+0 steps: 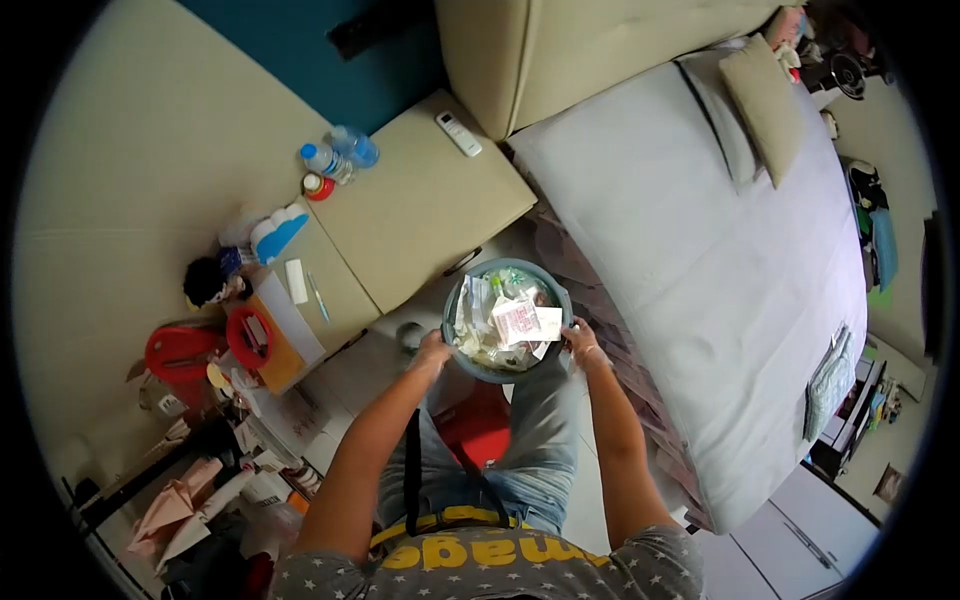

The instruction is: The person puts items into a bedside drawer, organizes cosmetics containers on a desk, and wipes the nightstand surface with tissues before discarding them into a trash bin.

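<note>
A round grey waste bin [452, 318] filled with paper scraps, wrappers and clear plastic is held in front of my legs. My left hand [433, 352] grips its rim at the left, fingers closed there. On the opposite side my right hand [581, 342] is closed around the rim. Among the rubbish on top lies a printed pink-and-white paper [516, 321], with a white slip [548, 324] beside it. The bin's lower part is hidden from above. Below it, between my legs, shows a red seat [474, 428].
To the right stands a bed [680, 260] with a grey sheet. Ahead on the left, a beige cabinet [410, 200] carries a remote control [458, 133] and plastic bottles [328, 160]. A red basket [249, 336] sits farther left, above cluttered shelves [190, 500].
</note>
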A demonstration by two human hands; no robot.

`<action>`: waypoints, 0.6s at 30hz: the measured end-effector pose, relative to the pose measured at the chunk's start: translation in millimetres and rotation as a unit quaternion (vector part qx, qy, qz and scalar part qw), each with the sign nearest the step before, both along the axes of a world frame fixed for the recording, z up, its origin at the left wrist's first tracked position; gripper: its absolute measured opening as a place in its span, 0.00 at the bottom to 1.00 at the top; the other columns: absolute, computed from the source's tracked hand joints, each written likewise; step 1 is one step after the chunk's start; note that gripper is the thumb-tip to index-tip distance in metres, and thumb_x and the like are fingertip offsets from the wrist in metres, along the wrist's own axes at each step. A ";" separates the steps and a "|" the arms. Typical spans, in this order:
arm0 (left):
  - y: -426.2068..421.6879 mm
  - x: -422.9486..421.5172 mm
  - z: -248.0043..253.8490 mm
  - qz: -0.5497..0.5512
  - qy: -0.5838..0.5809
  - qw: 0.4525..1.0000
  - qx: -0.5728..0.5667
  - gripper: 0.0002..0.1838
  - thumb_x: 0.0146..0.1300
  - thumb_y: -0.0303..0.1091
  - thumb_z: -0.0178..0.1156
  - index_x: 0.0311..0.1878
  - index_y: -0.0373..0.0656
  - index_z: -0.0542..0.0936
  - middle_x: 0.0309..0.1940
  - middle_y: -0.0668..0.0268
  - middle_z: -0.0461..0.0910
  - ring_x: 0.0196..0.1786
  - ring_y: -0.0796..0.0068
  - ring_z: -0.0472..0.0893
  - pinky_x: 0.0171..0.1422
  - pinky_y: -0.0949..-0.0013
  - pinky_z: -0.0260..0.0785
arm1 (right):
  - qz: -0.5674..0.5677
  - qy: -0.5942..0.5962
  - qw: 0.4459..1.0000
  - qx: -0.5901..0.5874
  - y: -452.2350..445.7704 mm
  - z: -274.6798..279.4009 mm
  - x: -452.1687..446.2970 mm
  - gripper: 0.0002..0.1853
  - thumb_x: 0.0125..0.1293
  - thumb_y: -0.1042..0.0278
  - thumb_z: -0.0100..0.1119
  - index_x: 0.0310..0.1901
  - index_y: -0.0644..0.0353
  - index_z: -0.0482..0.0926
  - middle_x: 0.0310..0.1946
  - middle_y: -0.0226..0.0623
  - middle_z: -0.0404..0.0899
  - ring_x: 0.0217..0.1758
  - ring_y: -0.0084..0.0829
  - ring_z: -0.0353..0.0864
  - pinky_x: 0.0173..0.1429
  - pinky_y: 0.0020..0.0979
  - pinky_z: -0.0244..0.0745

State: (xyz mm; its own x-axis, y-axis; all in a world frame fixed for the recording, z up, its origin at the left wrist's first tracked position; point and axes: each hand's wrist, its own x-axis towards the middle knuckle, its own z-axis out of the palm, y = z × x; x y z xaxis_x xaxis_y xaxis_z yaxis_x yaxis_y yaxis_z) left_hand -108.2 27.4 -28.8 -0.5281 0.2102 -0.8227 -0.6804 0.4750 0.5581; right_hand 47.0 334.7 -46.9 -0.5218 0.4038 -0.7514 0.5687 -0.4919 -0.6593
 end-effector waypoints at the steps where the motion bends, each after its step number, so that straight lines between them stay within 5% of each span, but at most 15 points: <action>1: -4.3 1.1 -13.0 -0.005 0.002 1.000 -0.006 0.17 0.46 0.21 0.61 0.43 0.40 0.76 0.34 0.66 0.78 0.32 0.75 0.76 0.33 0.72 0.68 | 0.006 -0.004 1.000 -0.002 -3.1 -12.5 -0.8 0.23 0.55 0.67 0.63 0.52 0.57 0.68 0.31 0.29 0.75 0.26 0.23 0.71 0.26 0.27 0.68; 8: -16.7 -0.5 -91.9 0.040 -0.028 0.999 0.000 0.14 0.45 0.21 0.61 0.39 0.38 0.77 0.31 0.65 0.78 0.33 0.73 0.77 0.36 0.71 0.71 | 0.108 -0.070 0.991 0.044 -2.6 -88.8 -33.8 0.28 0.55 0.69 0.63 0.57 0.60 0.66 0.36 0.35 0.75 0.33 0.27 0.72 0.30 0.30 0.68; 11: -21.8 4.5 -132.6 0.066 -0.042 0.996 0.042 0.14 0.45 0.21 0.60 0.39 0.37 0.76 0.32 0.64 0.78 0.33 0.71 0.78 0.37 0.70 0.71 | 0.109 -0.083 0.990 0.038 1.2 -129.3 -42.1 0.27 0.57 0.68 0.61 0.58 0.59 0.64 0.29 0.30 0.74 0.25 0.22 0.70 0.27 0.27 0.69; 16: -24.3 -0.5 -196.9 0.071 -0.070 0.993 0.058 0.14 0.51 0.21 0.59 0.42 0.36 0.74 0.37 0.61 0.77 0.40 0.69 0.77 0.44 0.69 0.70 | 0.179 -0.116 0.977 -0.012 10.6 -201.8 -58.2 0.29 0.53 0.66 0.65 0.57 0.57 0.66 0.41 0.36 0.73 0.35 0.27 0.73 0.29 0.29 0.73; 18: -27.0 -1.3 -208.8 0.088 -0.067 0.991 0.073 0.16 0.44 0.19 0.61 0.40 0.35 0.74 0.33 0.60 0.77 0.33 0.69 0.78 0.36 0.69 0.72 | 0.187 -0.152 0.970 0.042 7.8 -212.0 -60.9 0.30 0.51 0.65 0.66 0.57 0.56 0.66 0.43 0.36 0.72 0.37 0.28 0.73 0.30 0.29 0.73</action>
